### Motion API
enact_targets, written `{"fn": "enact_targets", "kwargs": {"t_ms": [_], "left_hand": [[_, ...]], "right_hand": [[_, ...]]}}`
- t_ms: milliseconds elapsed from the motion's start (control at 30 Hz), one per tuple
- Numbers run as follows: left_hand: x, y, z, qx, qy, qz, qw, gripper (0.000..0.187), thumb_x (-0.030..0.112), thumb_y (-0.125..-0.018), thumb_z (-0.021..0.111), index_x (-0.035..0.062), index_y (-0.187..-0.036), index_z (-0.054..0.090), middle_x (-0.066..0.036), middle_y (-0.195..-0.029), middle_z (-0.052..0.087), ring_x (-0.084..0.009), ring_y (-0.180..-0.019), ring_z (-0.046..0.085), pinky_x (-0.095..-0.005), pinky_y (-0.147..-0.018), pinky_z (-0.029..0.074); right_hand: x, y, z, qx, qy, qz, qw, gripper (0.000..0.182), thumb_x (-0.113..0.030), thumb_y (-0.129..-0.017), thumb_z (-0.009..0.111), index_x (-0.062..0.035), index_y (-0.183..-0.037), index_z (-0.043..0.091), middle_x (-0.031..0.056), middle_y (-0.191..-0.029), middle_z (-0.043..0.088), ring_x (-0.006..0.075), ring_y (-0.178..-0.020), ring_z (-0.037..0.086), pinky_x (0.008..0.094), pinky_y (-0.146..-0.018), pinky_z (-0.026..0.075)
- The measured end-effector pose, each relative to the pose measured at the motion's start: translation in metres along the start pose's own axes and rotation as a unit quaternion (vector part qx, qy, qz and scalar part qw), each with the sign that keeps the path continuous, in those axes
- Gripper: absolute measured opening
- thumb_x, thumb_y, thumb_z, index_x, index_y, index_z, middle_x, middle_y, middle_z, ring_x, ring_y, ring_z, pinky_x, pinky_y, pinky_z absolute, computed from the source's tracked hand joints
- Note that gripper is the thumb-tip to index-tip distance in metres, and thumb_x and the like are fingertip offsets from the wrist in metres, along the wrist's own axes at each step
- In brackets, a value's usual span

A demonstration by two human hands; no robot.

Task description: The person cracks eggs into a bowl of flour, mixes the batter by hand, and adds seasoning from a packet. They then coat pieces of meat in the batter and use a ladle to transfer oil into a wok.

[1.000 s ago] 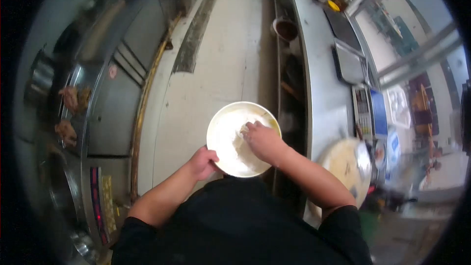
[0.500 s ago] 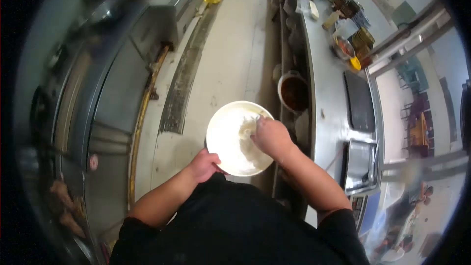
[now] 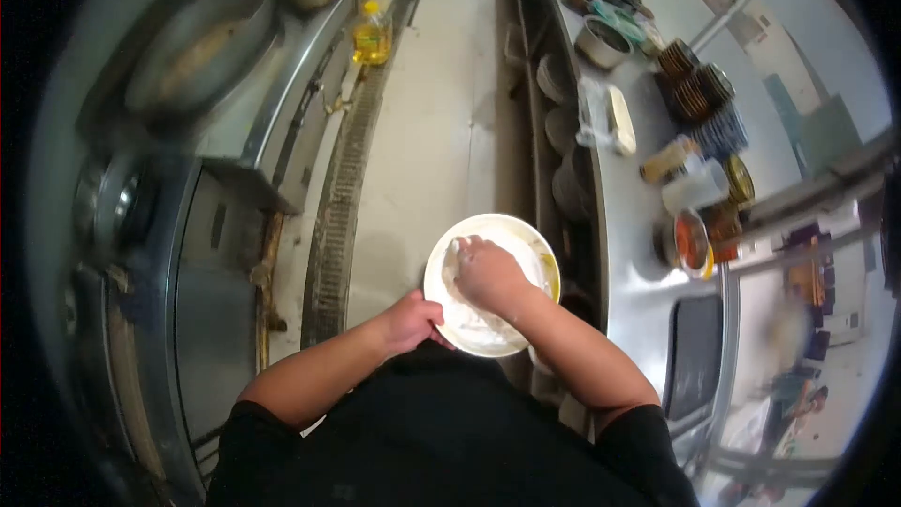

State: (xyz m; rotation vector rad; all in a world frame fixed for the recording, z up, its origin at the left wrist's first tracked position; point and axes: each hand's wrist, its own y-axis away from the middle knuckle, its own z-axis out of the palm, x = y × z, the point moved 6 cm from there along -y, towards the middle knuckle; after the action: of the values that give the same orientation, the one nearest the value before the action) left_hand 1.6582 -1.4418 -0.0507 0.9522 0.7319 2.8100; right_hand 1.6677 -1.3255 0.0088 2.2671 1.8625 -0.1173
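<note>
In front of my dark shirt, a white bowl (image 3: pixel 556 293) holds loose white powder (image 3: pixel 479 324) that looks like flour. My left hand (image 3: pixel 415 322) is closed on the bowl's left rim, thumb on the inside edge and fingers underneath. Inside the bowl is my right hand (image 3: pixel 492 276), its fingers curled down into the powder towards the far left side. White residue coats the fingertips. Whatever lies between those fingers is hidden by the hand.
A steel counter (image 3: pixel 638 216) on the right carries stacked dishes (image 3: pixel 699 94), a metal pot (image 3: pixel 603 42), a bowl of red food (image 3: pixel 692 240) and a black tray (image 3: pixel 694 357). Left are a large wok (image 3: pixel 202 56) and a yellow oil jug (image 3: pixel 372 36). A floor grate (image 3: pixel 343 178) runs along the aisle.
The view has advanced along the aisle, so the oil jug and counter items look nearer. My right hand has shifted from the bowl's right side to its left-middle. My left hand keeps its hold.
</note>
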Motion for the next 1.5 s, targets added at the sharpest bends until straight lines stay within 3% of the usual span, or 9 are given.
{"fn": "enact_targets", "kwargs": {"t_ms": [300, 433, 667, 867, 933, 1233, 1300, 1433, 1500], "left_hand": [[0.291, -0.188, -0.067, 0.029, 0.081, 0.085, 0.993, 0.041, 0.003, -0.07, 0.047, -0.0013, -0.11, 0.051, -0.017, -0.093, 0.061, -0.0301, -0.076, 0.062, -0.0404, -0.062, 0.053], [0.396, -0.289, -0.128, 0.019, 0.094, 0.097, 0.991, 0.043, 0.003, -0.069, 0.049, -0.0002, -0.112, 0.051, -0.017, -0.095, 0.061, -0.029, -0.075, 0.062, -0.0393, -0.06, 0.052], [0.625, -0.472, -0.169, -0.024, 0.091, 0.081, 0.992, 0.049, 0.004, -0.07, 0.048, 0.0019, -0.118, 0.046, -0.017, -0.1, 0.06, -0.03, -0.082, 0.063, -0.0422, -0.063, 0.055], [0.805, -0.624, -0.19, -0.018, 0.072, 0.045, 0.996, 0.051, 0.004, -0.069, 0.048, 0.0022, -0.12, 0.045, -0.016, -0.101, 0.06, -0.0296, -0.085, 0.062, -0.0412, -0.063, 0.056], [0.854, -0.685, -0.207, -0.022, 0.067, 0.042, 0.997, 0.051, 0.004, -0.069, 0.048, 0.0019, -0.12, 0.045, -0.016, -0.103, 0.06, -0.0299, -0.086, 0.062, -0.0417, -0.064, 0.056], [1.113, -0.898, -0.246, 0.024, 0.088, 0.074, 0.993, 0.053, -0.001, -0.069, 0.047, 0.0044, -0.121, 0.044, -0.014, -0.105, 0.057, -0.0312, -0.092, 0.06, -0.0464, -0.068, 0.056], [1.168, -0.936, -0.262, 0.028, 0.089, 0.093, 0.991, 0.053, -0.001, -0.069, 0.047, 0.0046, -0.122, 0.043, -0.014, -0.106, 0.057, -0.0308, -0.092, 0.061, -0.0463, -0.068, 0.056], [1.275, -1.024, -0.304, 0.027, 0.092, 0.087, 0.992, 0.049, 0.0, -0.07, 0.048, 0.0012, -0.12, 0.046, -0.015, -0.105, 0.058, -0.0291, -0.09, 0.062, -0.046, -0.068, 0.056], [1.329, -1.069, -0.332, 0.023, 0.103, 0.103, 0.989, 0.046, 0.001, -0.072, 0.049, -0.0029, -0.117, 0.048, -0.017, -0.103, 0.059, -0.0291, -0.088, 0.063, -0.046, -0.068, 0.056]], "right_hand": [[0.123, -0.287, -0.095, -0.078, 0.025, -0.191, 0.978, 0.031, -0.014, -0.073, 0.052, -0.0057, -0.101, 0.064, 0.016, -0.109, 0.057, 0.0298, -0.092, 0.056, 0.0374, -0.078, 0.048], [0.211, -0.426, -0.118, -0.121, 0.182, -0.178, 0.959, 0.03, -0.013, -0.077, 0.05, -0.006, -0.103, 0.064, 0.0166, -0.109, 0.056, 0.0291, -0.089, 0.058, 0.036, -0.075, 0.049], [0.332, -0.687, -0.165, -0.075, -0.044, -0.129, 0.988, 0.024, -0.01, -0.078, 0.049, -0.0018, -0.096, 0.062, 0.0153, -0.1, 0.058, 0.0287, -0.089, 0.058, 0.0367, -0.076, 0.05], [0.485, -0.855, -0.23, -0.121, 0.047, -0.083, 0.988, 0.026, -0.009, -0.075, 0.051, -0.0013, -0.097, 0.062, 0.0174, -0.108, 0.058, 0.0294, -0.092, 0.058, 0.0368, -0.079, 0.049], [0.542, -0.927, -0.245, -0.029, 0.086, -0.053, 0.995, 0.027, -0.009, -0.075, 0.051, -0.0001, -0.098, 0.061, 0.0176, -0.104, 0.059, 0.0293, -0.089, 0.058, 0.0368, -0.077, 0.049], [0.699, -1.226, -0.307, -0.12, 0.013, -0.151, 0.981, 0.02, -0.009, -0.079, 0.047, 0.0009, -0.091, 0.06, 0.0207, -0.091, 0.059, 0.0325, -0.08, 0.06, 0.0401, -0.072, 0.048], [0.738, -1.3, -0.329, -0.106, 0.017, -0.062, 0.992, 0.021, -0.009, -0.078, 0.048, 0.0007, -0.091, 0.061, 0.0201, -0.093, 0.059, 0.0322, -0.08, 0.061, 0.0399, -0.073, 0.048], [0.773, -1.442, -0.343, -0.023, 0.013, -0.164, 0.986, 0.022, -0.008, -0.076, 0.049, 0.0008, -0.091, 0.061, 0.019, -0.091, 0.06, 0.0326, -0.08, 0.061, 0.0399, -0.073, 0.048], [0.789, -1.507, -0.343, -0.121, -0.017, -0.17, 0.978, 0.022, -0.007, -0.074, 0.05, 0.0012, -0.092, 0.061, 0.0189, -0.089, 0.061, 0.0333, -0.08, 0.06, 0.0404, -0.073, 0.048]]}}
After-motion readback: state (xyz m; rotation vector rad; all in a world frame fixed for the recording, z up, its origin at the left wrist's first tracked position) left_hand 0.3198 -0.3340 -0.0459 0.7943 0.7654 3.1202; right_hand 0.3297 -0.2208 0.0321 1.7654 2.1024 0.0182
